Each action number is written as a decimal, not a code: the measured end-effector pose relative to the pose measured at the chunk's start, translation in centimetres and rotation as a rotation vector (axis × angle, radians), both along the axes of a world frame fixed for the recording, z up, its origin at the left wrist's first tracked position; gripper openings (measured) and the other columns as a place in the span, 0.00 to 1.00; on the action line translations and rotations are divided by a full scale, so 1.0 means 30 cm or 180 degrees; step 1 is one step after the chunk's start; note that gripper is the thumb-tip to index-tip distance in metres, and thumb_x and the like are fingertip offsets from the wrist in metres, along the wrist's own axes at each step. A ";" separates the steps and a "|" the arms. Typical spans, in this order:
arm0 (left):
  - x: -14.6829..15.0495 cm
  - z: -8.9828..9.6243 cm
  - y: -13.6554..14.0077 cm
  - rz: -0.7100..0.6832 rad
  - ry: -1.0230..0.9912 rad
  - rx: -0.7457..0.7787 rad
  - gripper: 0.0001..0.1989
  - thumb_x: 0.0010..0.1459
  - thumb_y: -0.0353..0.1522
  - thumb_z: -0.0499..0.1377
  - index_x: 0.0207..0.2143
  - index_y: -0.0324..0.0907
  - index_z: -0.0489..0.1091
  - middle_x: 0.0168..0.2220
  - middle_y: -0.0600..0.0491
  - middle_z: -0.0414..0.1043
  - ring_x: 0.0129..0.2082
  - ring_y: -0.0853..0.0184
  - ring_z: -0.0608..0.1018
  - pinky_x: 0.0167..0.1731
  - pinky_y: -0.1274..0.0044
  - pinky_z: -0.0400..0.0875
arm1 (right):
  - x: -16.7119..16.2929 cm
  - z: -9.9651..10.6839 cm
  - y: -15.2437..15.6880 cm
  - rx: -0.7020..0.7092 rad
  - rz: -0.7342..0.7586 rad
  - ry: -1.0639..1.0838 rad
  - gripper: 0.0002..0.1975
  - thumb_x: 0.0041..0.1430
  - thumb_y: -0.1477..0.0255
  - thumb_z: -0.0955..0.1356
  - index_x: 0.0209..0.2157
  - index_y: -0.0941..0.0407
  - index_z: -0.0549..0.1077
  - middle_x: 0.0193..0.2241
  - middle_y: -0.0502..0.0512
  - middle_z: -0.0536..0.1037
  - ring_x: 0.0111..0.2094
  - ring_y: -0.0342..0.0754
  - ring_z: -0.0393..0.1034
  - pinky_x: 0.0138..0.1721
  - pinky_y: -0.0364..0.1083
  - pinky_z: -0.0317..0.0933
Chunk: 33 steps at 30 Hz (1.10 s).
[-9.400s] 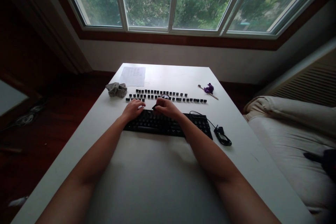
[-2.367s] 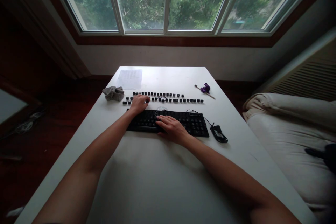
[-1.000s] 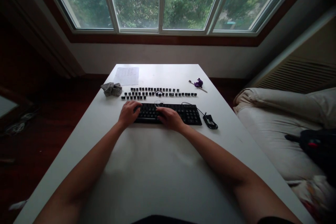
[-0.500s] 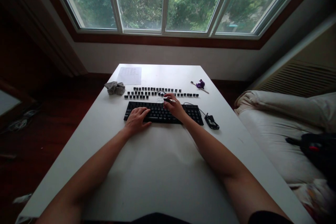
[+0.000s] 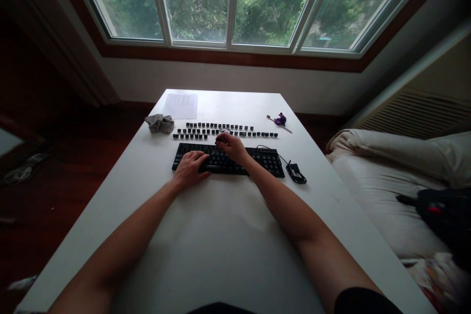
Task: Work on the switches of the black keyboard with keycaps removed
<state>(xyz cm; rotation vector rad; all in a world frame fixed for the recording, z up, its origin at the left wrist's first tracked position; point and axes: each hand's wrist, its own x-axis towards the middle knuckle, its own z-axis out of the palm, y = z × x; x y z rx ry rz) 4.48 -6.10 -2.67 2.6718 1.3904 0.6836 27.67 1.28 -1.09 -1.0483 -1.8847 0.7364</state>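
A black keyboard [image 5: 239, 169] lies across the middle of the white table. My left hand [image 5: 189, 166] rests on its left end, fingers stretched over the keys and thumb near the front edge, holding nothing. Over the upper middle of the keyboard, my right hand [image 5: 231, 147] is closed in a pinch on a slim, dark-handled keycap puller [image 5: 218, 143]. Most of that tool is hidden by the fingers now. Behind the keyboard stand rows of loose black keycaps [image 5: 260, 134], some partly covered by my right hand.
A grey cloth [image 5: 160, 123] and a paper sheet [image 5: 180, 106] lie at the back left. At the back right are a small brush [image 5: 285, 127] and a crumpled purple item [image 5: 280, 119]. The coiled cable [image 5: 296, 174] sits right of the keyboard. A sofa [image 5: 368, 181] stands beside the table.
My right hand has shifted left and slightly down over the keyboard, turning the puller so less of it shows. My left hand stays in place on the keyboard.
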 end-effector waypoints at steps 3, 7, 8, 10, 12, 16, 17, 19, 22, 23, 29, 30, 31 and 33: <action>-0.006 0.006 0.006 -0.0006 0.0018 -0.0022 0.29 0.55 0.43 0.65 0.58 0.47 0.68 0.55 0.45 0.69 0.56 0.51 0.69 0.58 0.60 0.62 | -0.023 0.004 -0.002 0.0148 -0.0054 -0.0208 0.10 0.60 0.66 0.68 0.41 0.54 0.74 0.28 0.50 0.77 0.28 0.45 0.69 0.33 0.43 0.62; -0.010 0.022 -0.002 -0.0039 0.0049 -0.0062 0.29 0.54 0.43 0.66 0.57 0.48 0.68 0.54 0.46 0.69 0.54 0.52 0.70 0.57 0.60 0.63 | -0.045 0.012 -0.015 0.0177 -0.0078 -0.0327 0.10 0.60 0.66 0.68 0.40 0.55 0.75 0.27 0.50 0.76 0.28 0.45 0.67 0.32 0.42 0.59; -0.009 0.025 -0.007 -0.0037 0.0044 -0.0079 0.29 0.53 0.43 0.66 0.57 0.48 0.68 0.54 0.46 0.70 0.54 0.52 0.70 0.57 0.60 0.63 | -0.047 0.014 -0.020 0.0169 -0.0074 -0.0321 0.09 0.60 0.66 0.68 0.40 0.55 0.75 0.27 0.50 0.75 0.28 0.44 0.66 0.32 0.42 0.59; -0.008 0.030 -0.015 -0.0032 0.0046 -0.0121 0.29 0.52 0.42 0.67 0.57 0.49 0.68 0.54 0.46 0.70 0.54 0.51 0.69 0.56 0.59 0.63 | -0.049 0.018 -0.032 0.0137 -0.0069 -0.0263 0.09 0.60 0.66 0.67 0.40 0.55 0.75 0.26 0.49 0.74 0.27 0.44 0.65 0.31 0.42 0.58; -0.007 0.033 -0.019 -0.0039 0.0065 -0.0153 0.30 0.51 0.42 0.67 0.56 0.49 0.69 0.54 0.46 0.69 0.54 0.50 0.69 0.56 0.58 0.63 | -0.047 0.021 -0.043 0.0068 -0.0042 -0.0153 0.10 0.59 0.68 0.67 0.42 0.55 0.75 0.24 0.46 0.70 0.25 0.43 0.62 0.30 0.42 0.57; -0.007 0.031 -0.018 -0.0098 0.0116 -0.0138 0.29 0.52 0.42 0.66 0.57 0.49 0.68 0.54 0.46 0.69 0.54 0.50 0.69 0.55 0.58 0.63 | -0.040 0.017 -0.054 -0.0264 0.0098 0.0109 0.12 0.55 0.71 0.66 0.42 0.54 0.74 0.21 0.43 0.62 0.22 0.41 0.59 0.26 0.41 0.56; -0.008 0.030 -0.017 -0.0113 0.0130 -0.0128 0.29 0.52 0.43 0.66 0.57 0.49 0.68 0.54 0.45 0.69 0.54 0.50 0.69 0.55 0.59 0.63 | -0.039 0.014 -0.054 -0.0427 0.0148 0.0226 0.12 0.54 0.71 0.66 0.42 0.53 0.73 0.20 0.42 0.61 0.21 0.41 0.59 0.24 0.41 0.57; -0.010 0.029 -0.016 -0.0129 0.0157 -0.0111 0.29 0.52 0.43 0.66 0.56 0.48 0.68 0.54 0.45 0.69 0.53 0.51 0.69 0.55 0.59 0.63 | -0.039 0.008 -0.051 -0.0806 0.0288 0.0570 0.12 0.52 0.71 0.67 0.40 0.53 0.69 0.20 0.41 0.63 0.18 0.41 0.60 0.22 0.41 0.58; -0.012 0.027 -0.016 -0.0140 0.0177 -0.0099 0.29 0.53 0.44 0.66 0.56 0.48 0.68 0.54 0.45 0.69 0.53 0.51 0.69 0.54 0.60 0.63 | -0.038 0.002 -0.045 -0.1199 0.0486 0.1159 0.12 0.50 0.70 0.68 0.38 0.53 0.64 0.20 0.41 0.68 0.17 0.41 0.64 0.21 0.42 0.61; -0.012 0.027 -0.015 -0.0146 0.0180 -0.0096 0.29 0.53 0.44 0.66 0.56 0.48 0.68 0.54 0.45 0.69 0.53 0.51 0.69 0.54 0.60 0.63 | -0.036 0.001 -0.044 -0.1252 0.0515 0.1296 0.13 0.50 0.70 0.69 0.37 0.53 0.64 0.20 0.41 0.69 0.18 0.41 0.65 0.22 0.42 0.61; -0.014 0.020 -0.014 -0.0160 0.0204 -0.0097 0.30 0.54 0.45 0.65 0.57 0.48 0.67 0.54 0.45 0.69 0.54 0.51 0.69 0.54 0.60 0.63 | -0.014 0.011 -0.050 -0.1432 0.0511 0.1517 0.15 0.52 0.65 0.72 0.41 0.55 0.72 0.21 0.44 0.70 0.20 0.40 0.66 0.21 0.40 0.61; -0.014 0.019 -0.014 -0.0159 0.0199 -0.0100 0.30 0.54 0.45 0.65 0.57 0.48 0.67 0.54 0.45 0.69 0.54 0.51 0.69 0.54 0.60 0.63 | -0.012 0.012 -0.051 -0.1460 0.0483 0.1575 0.16 0.52 0.64 0.72 0.41 0.55 0.73 0.22 0.44 0.71 0.22 0.41 0.68 0.22 0.40 0.62; -0.015 0.017 -0.014 -0.0159 0.0192 -0.0105 0.29 0.54 0.45 0.65 0.57 0.48 0.67 0.54 0.45 0.69 0.54 0.51 0.69 0.54 0.60 0.63 | -0.011 0.014 -0.050 -0.1478 0.0459 0.1649 0.16 0.51 0.64 0.73 0.41 0.55 0.73 0.23 0.45 0.71 0.24 0.42 0.70 0.23 0.40 0.64; -0.016 0.016 -0.014 -0.0169 0.0182 -0.0112 0.29 0.55 0.45 0.65 0.58 0.48 0.67 0.54 0.45 0.69 0.54 0.51 0.69 0.54 0.60 0.63 | -0.011 0.014 -0.048 -0.1487 0.0449 0.1810 0.19 0.49 0.65 0.75 0.42 0.55 0.73 0.26 0.46 0.73 0.29 0.45 0.74 0.26 0.41 0.67</action>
